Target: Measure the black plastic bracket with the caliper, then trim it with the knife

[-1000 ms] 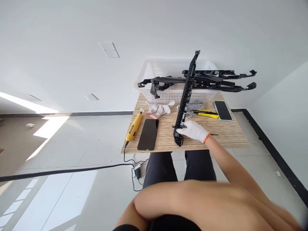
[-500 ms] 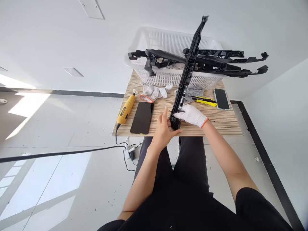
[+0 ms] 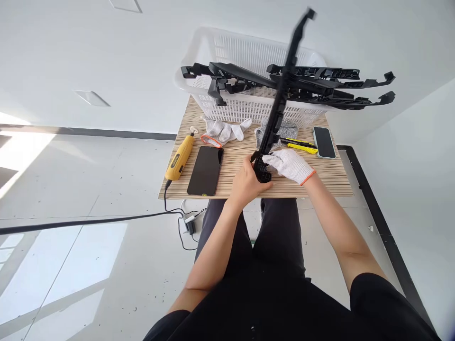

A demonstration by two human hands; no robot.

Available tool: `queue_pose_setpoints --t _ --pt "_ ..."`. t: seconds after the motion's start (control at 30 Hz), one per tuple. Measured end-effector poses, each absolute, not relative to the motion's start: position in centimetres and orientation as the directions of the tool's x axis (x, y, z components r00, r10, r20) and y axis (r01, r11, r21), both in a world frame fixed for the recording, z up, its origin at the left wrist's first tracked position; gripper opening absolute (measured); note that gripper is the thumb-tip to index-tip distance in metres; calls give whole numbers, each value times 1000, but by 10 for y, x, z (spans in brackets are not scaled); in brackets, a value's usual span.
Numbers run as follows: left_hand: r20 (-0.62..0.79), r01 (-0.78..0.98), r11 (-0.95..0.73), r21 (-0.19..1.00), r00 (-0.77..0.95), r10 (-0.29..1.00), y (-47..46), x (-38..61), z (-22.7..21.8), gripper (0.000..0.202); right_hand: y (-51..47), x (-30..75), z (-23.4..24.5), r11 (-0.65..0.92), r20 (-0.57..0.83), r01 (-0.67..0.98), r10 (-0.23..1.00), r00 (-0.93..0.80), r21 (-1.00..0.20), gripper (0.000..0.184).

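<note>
A long, narrow black plastic trim piece rises tilted from the table's near edge, its far end up over the basket. My bare left hand grips the near end, with fingers at its left side and the thumb across the bottom. My right hand, in a white knit glove with an orange cuff, has its fingers closed against the strip's right side just above that end. Whether a small thing is between the gloved fingertips is hidden.
Behind stands a white plastic basket with several black trim pieces across it. On the slatted table lie a yellow corded rotary tool, a dark phone, white gloves, a grey glove, a yellow utility knife and another phone.
The trim piece has turned about its length, and its far end has swung upward. My left hand has closed round the near end. The whole view has shifted slightly.
</note>
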State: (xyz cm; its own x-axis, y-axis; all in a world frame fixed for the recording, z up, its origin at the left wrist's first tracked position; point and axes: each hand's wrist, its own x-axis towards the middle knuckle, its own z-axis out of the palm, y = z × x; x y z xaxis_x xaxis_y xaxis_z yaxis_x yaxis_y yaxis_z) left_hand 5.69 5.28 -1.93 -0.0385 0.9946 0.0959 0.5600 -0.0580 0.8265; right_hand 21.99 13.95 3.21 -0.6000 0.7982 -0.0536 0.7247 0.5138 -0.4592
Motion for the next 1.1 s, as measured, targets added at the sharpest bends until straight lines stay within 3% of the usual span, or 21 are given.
queue_pose_setpoints --t 0.17,0.27,0.33,0.4,0.53,0.63,0.83,0.93,1.1 --pt "51 587 -20 810 -37 998 49 56 -21 75 139 225 26 682 -1 731 731 -682 10 44" --pt "43 544 -22 839 -27 999 48 54 -18 51 139 227 22 691 30 715 716 -697 111 44" --pt "37 497 -17 867 -31 999 48 52 -15 37 140 227 21 688 61 722 720 -692 72 42" --pt "28 448 -7 894 -40 999 49 49 -12 33 139 224 22 676 95 735 736 -671 -45 42" --pt "27 426 -18 904 -17 999 47 45 -12 31 130 214 29 496 111 791 864 -491 -359 65" --pt "48 519 -33 854 -15 999 39 42 -18 30 122 208 35 378 39 799 912 -409 -467 71" --pt "248 803 -165 573 22 968 20 41 -30 33 114 209 32 314 -54 871 932 -360 -377 61" --pt "185 787 -109 608 -6 983 21 44 -26 35 112 207 27 291 -45 888 944 -328 -357 59" --pt "-62 640 128 758 -124 990 34 48 -13 40 108 204 26 366 16 888 926 -376 -279 57"
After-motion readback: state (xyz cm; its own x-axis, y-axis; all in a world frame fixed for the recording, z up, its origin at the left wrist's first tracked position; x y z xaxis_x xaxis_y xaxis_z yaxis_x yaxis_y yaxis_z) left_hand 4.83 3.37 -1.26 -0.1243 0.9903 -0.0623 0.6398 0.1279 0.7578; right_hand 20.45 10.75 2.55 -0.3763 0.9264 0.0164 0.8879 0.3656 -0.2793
